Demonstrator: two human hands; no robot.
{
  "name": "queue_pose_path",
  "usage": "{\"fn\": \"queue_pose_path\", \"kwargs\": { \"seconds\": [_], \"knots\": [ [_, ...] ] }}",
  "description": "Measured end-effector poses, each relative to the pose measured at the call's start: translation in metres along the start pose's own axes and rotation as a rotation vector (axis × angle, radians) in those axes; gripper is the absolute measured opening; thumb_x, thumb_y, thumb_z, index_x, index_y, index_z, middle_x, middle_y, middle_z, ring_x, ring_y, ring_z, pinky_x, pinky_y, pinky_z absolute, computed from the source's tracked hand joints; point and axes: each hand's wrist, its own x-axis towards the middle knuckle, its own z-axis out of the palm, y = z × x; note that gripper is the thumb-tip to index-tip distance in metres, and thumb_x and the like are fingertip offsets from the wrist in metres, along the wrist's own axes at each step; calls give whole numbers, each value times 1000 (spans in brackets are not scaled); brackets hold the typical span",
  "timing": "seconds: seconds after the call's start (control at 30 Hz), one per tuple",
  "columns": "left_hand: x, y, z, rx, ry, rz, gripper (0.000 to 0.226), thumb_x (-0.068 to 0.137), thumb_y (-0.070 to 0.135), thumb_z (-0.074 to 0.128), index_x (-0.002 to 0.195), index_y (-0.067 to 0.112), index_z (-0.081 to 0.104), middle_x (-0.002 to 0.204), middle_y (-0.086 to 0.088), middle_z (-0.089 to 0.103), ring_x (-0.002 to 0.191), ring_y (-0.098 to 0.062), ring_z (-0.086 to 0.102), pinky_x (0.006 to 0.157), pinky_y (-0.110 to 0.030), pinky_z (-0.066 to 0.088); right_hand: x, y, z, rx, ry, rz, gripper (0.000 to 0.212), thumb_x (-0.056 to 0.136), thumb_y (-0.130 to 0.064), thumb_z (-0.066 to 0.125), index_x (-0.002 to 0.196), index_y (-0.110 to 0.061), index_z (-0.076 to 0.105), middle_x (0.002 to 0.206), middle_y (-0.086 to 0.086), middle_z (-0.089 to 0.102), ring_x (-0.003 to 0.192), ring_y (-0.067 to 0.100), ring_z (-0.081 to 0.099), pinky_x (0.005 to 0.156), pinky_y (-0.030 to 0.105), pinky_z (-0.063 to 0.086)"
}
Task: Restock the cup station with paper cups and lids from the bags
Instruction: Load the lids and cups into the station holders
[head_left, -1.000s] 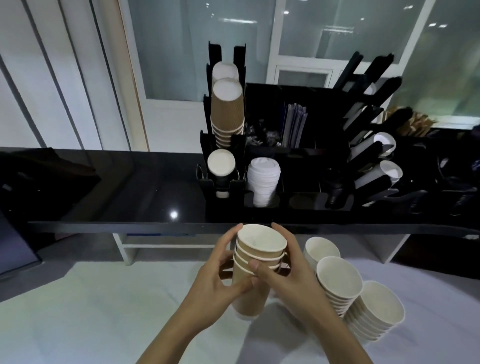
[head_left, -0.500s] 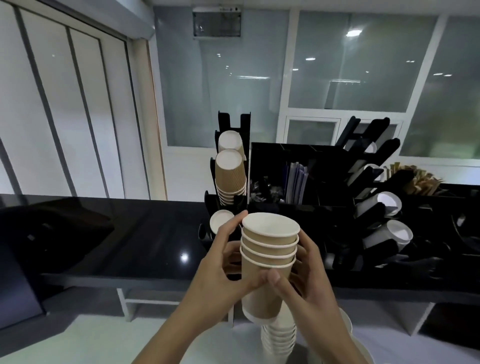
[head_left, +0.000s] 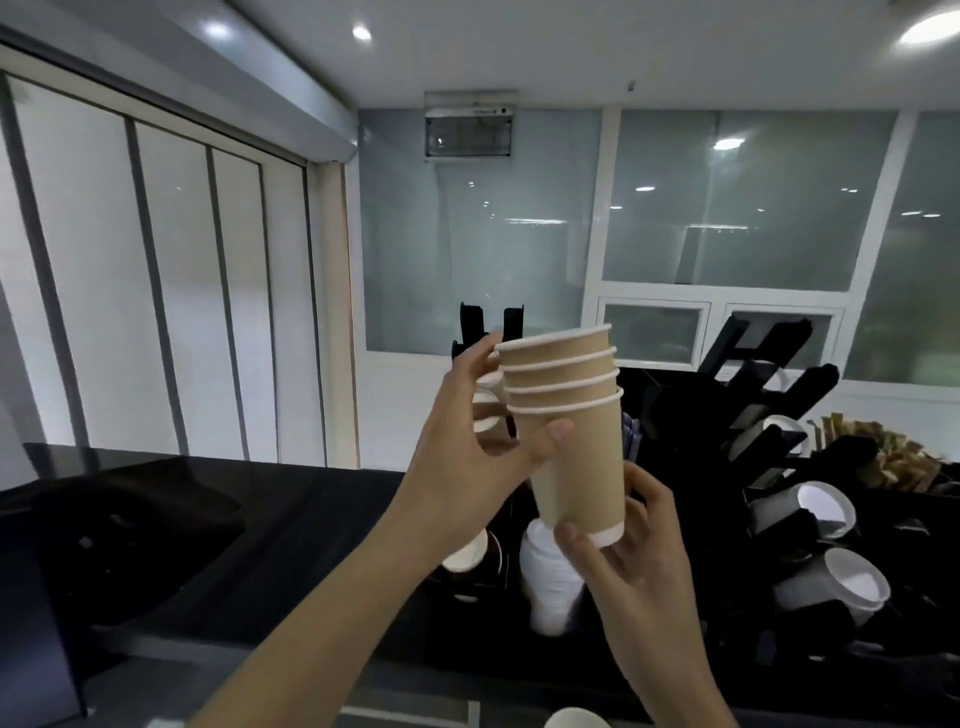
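We hold a nested stack of paper cups (head_left: 563, 415) up in front of the cup station (head_left: 691, 467), tilted slightly, its rims toward the upper left and its base toward the lower right. We count four white rolled rims on it, so four kraft-brown cups, one inside another. Our left hand (head_left: 483, 441) grips the stack at mid-height, thumb curled across the near side just under the lowest rim and fingers wrapped round the far side up by the top rim. Our right hand (head_left: 639, 551) holds the bottom of the stack, thumb pressed against the white base ring and fingers curled behind the lowest cup. Behind the stack, on the black counter (head_left: 311, 519), the station is a black rack. In its slanted slots on the right we can count two sideways cups showing their white insides, an upper cup (head_left: 826, 506) and a lower cup (head_left: 852, 582), with more white edges higher up that are too hidden to count. Below our hands stands one pile of white lids (head_left: 548, 582), blurred, and to its left one white cup mouth (head_left: 467, 553). One brown bundle of stirrers or sachets (head_left: 893, 462) sits at far right; which it is we cannot tell.
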Motion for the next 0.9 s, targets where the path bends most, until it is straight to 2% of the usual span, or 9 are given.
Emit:
{"fn": "queue_pose_path", "kwargs": {
  "seconds": [0.2, 0.23, 0.33, 0.5, 0.6, 0.67, 0.73, 0.8, 0.9],
  "knots": [
    [64, 2, -7, 311, 104, 227, 72, 88, 43, 77, 149, 38, 40, 139, 16, 43, 123, 8, 46, 99, -9, 43, 62, -18, 8, -4, 112, -109, 55, 89, -1, 74, 135, -24, 55, 118, -6, 68, 99, 8, 73, 74, 19, 57],
    [73, 2, -9, 341, 109, 247, 70, 89, 43, 76, 149, 37, 41, 139, 13, 43, 124, 4, 47, 103, -13, 43, 72, -19, 10, -16, 121, -122, 55, 89, -3, 75, 136, -25, 55, 120, -6, 68, 100, 7, 72, 75, 20, 57],
    [103, -4, -14, 414, 127, 243, 66, 90, 44, 75, 148, 37, 42, 139, 7, 45, 126, -15, 48, 107, -44, 48, 101, -20, 14, -57, 152, -145, 58, 88, -13, 78, 137, -32, 54, 125, -9, 65, 107, 7, 70, 79, 24, 58],
    [146, -22, -24, 498, 145, 232, 67, 92, 44, 72, 150, 28, 43, 142, 7, 52, 128, -21, 48, 106, -50, 46, 145, -21, 19, -119, 243, -181, 57, 83, -22, 83, 129, -32, 49, 118, -12, 62, 106, 5, 67, 86, 31, 61],
    [166, -34, -33, 510, 145, 207, 60, 95, 39, 69, 149, 30, 44, 139, 5, 60, 129, -25, 49, 106, -50, 45, 171, -23, 23, -149, 261, -202, 58, 82, -24, 83, 127, -30, 47, 118, -13, 60, 105, -1, 64, 84, 27, 60],
    [177, -41, -38, 497, 122, 175, 51, 100, 33, 63, 147, 32, 45, 138, 2, 63, 131, -26, 50, 107, -50, 45, 187, -26, 26, -154, 272, -218, 59, 82, -23, 83, 129, -27, 48, 117, -13, 59, 100, -10, 60, 79, 17, 58],
    [184, -47, -42, 484, 84, 122, 46, 103, 24, 58, 147, 30, 45, 141, -1, 61, 132, -26, 50, 109, -41, 43, 202, -28, 30, -185, 260, -236, 58, 83, -23, 82, 131, -27, 49, 115, -13, 59, 97, -16, 57, 72, 7, 50],
    [189, -54, -45, 491, 52, 75, 44, 105, 16, 53, 147, 28, 45, 145, -2, 58, 133, -23, 51, 106, -29, 38, 215, -27, 33, -219, 237, -249, 58, 84, -23, 81, 132, -29, 49, 118, -9, 59, 102, -10, 57, 69, 1, 45],
    [195, -65, -49, 524, -2, 18, 42, 106, 11, 48, 147, 23, 46, 148, 0, 55, 134, -21, 50, 105, -25, 34, 234, -22, 40, -275, 206, -266, 60, 84, -26, 80, 136, -33, 50, 127, -6, 59, 113, 8, 57, 73, 2, 44]
  ]
}}
